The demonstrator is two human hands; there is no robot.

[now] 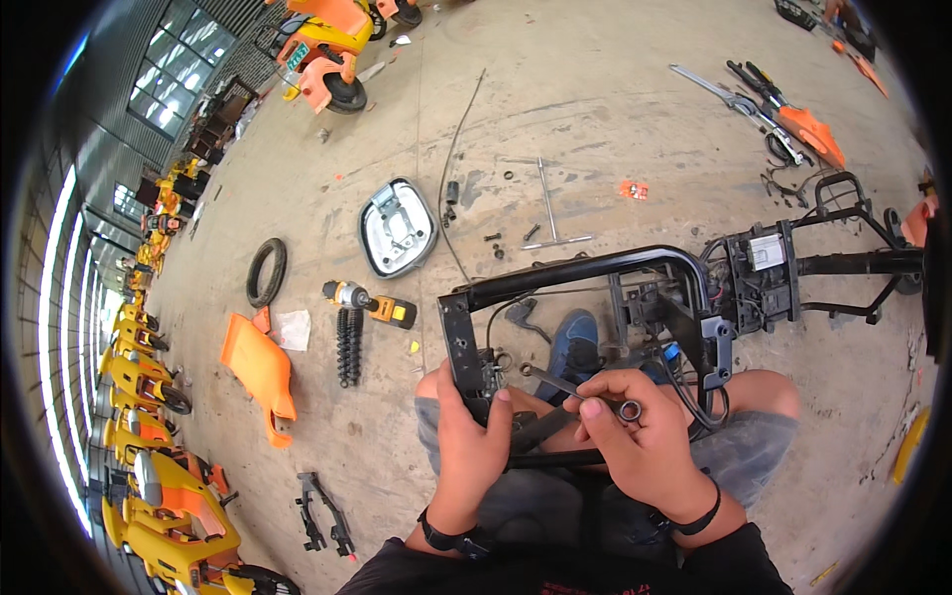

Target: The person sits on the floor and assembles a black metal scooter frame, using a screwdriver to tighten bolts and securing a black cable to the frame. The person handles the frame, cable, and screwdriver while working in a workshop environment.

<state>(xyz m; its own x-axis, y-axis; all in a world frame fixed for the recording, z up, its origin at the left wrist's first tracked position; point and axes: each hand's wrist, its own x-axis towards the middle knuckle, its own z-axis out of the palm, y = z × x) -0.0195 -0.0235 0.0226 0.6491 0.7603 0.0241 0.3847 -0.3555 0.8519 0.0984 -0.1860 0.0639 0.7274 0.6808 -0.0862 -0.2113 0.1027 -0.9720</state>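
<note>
A black scooter frame [585,266] lies across my bent legs, its bracketed end toward the left. My left hand [470,451] is closed around that end bracket [459,332], thumb on the inner side next to small metal fittings [491,375]. Between the thumb and fingers of my right hand [643,441] is a ring wrench [555,380]. One ring end points left toward the bracket, apart from my left hand; the other shows by my right fingers. Cables and a blue connector [671,351] hang within the frame, near my right hand.
A cordless impact wrench [369,303], black spring [348,347], orange panel [260,372], tyre [266,272] and headlight-like housing [398,229] lie left. Ahead are a T-handle wrench [548,203] and bolts [532,232]. Front-fork parts [744,107] lie far right; yellow scooters [139,372] line the left.
</note>
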